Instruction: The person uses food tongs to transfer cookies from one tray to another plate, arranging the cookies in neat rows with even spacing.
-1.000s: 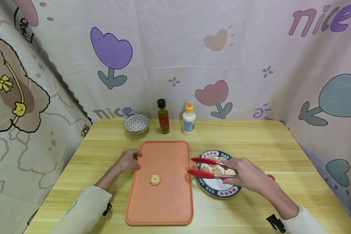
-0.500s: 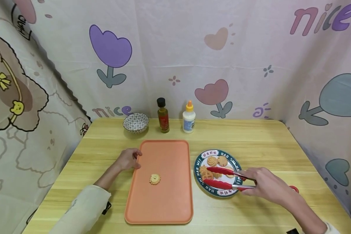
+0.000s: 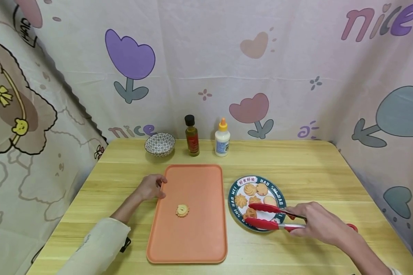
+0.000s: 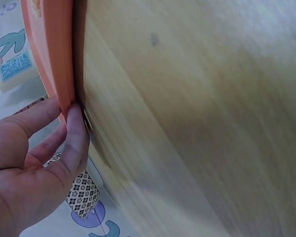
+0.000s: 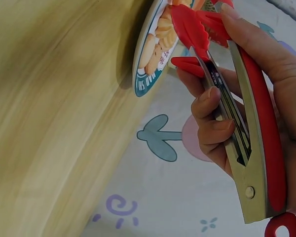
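Note:
My left hand [image 3: 152, 187] pinches the left rim of an orange tray [image 3: 192, 244], thumb on one side and fingers on the other in the left wrist view. One round scalloped cookie [image 3: 182, 210] lies on the tray. My right hand [image 3: 318, 223] grips red-tipped metal tongs [image 3: 292, 227], its fingers wrapped around their arms in the right wrist view. The tong tips are spread over the front of a green-rimmed plate [image 3: 232, 202]. A pretzel-shaped cookie [image 3: 250, 213] shows between them; I cannot tell whether they hold it. Several other cookies, including a swirled one [image 3: 249, 190], lie on the plate.
Along the back of the wooden table [image 3: 296, 164] stand a patterned bowl [image 3: 160, 144], a dark-capped bottle [image 3: 192, 139] with a red label and a white bottle [image 3: 222, 141] with a yellow cap. A printed cloth [image 3: 199, 57] hangs behind the table.
The tongs have moved right from the tray's edge and toward the front of the plate, and the pretzel-shaped cookie has moved with them. My left hand and the tray have stayed put.

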The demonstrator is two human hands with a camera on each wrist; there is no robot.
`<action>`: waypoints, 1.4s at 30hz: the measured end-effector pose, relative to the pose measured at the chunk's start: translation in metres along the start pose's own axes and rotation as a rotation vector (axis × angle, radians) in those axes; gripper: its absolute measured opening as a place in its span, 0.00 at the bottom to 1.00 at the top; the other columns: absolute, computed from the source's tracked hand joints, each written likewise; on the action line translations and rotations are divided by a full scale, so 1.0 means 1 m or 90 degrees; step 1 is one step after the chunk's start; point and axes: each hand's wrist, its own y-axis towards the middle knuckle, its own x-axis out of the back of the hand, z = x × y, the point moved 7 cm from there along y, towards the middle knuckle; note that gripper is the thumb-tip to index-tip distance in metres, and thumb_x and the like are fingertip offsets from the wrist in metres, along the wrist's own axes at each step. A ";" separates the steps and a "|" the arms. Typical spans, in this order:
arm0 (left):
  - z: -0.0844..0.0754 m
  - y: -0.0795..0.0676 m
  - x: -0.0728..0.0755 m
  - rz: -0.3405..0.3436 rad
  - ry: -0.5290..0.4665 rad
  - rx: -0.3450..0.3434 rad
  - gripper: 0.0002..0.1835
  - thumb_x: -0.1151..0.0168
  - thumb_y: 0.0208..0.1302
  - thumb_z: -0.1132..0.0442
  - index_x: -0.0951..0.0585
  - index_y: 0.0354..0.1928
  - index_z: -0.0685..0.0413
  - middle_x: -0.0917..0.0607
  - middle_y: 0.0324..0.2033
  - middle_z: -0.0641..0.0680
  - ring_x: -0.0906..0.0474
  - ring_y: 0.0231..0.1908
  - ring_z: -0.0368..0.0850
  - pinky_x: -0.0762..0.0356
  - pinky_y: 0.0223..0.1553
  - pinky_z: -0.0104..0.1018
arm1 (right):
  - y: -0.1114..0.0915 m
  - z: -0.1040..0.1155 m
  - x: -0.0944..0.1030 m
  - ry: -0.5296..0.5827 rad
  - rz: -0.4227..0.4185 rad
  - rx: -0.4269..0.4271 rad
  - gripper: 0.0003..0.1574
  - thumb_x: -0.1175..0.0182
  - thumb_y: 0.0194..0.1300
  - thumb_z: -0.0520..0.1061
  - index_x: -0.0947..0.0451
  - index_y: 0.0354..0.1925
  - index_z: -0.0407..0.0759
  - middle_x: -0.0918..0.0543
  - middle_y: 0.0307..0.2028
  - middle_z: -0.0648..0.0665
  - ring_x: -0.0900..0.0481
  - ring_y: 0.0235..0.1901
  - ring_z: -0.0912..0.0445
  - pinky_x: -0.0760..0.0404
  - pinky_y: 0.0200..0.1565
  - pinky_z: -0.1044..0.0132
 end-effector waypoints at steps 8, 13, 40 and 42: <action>0.000 -0.001 -0.002 0.004 0.006 0.000 0.22 0.29 0.44 0.75 0.23 0.45 0.67 0.25 0.32 0.60 0.32 0.27 0.44 0.29 0.26 0.33 | -0.002 0.001 0.006 0.009 0.008 0.003 0.44 0.24 0.38 0.61 0.19 0.52 0.43 0.14 0.42 0.47 0.21 0.38 0.55 0.18 0.40 0.58; 0.001 0.000 -0.002 -0.002 0.003 0.011 0.23 0.28 0.43 0.75 0.22 0.45 0.67 0.25 0.32 0.59 0.32 0.28 0.44 0.29 0.27 0.34 | 0.001 0.009 0.014 0.003 -0.003 0.015 0.44 0.25 0.39 0.63 0.20 0.53 0.43 0.14 0.43 0.46 0.22 0.39 0.55 0.19 0.39 0.60; 0.001 0.000 0.000 -0.002 0.005 0.004 0.22 0.29 0.43 0.76 0.22 0.45 0.67 0.24 0.32 0.59 0.32 0.26 0.43 0.29 0.26 0.33 | 0.082 0.126 -0.024 -0.068 -0.089 0.228 0.45 0.26 0.43 0.61 0.23 0.57 0.44 0.16 0.45 0.44 0.20 0.36 0.56 0.19 0.33 0.68; 0.000 0.000 -0.001 0.002 0.005 0.004 0.22 0.29 0.44 0.76 0.22 0.45 0.67 0.24 0.32 0.59 0.32 0.26 0.43 0.29 0.26 0.33 | 0.085 0.130 -0.027 -0.065 -0.083 0.230 0.45 0.26 0.43 0.62 0.23 0.58 0.44 0.17 0.46 0.44 0.20 0.36 0.56 0.18 0.33 0.67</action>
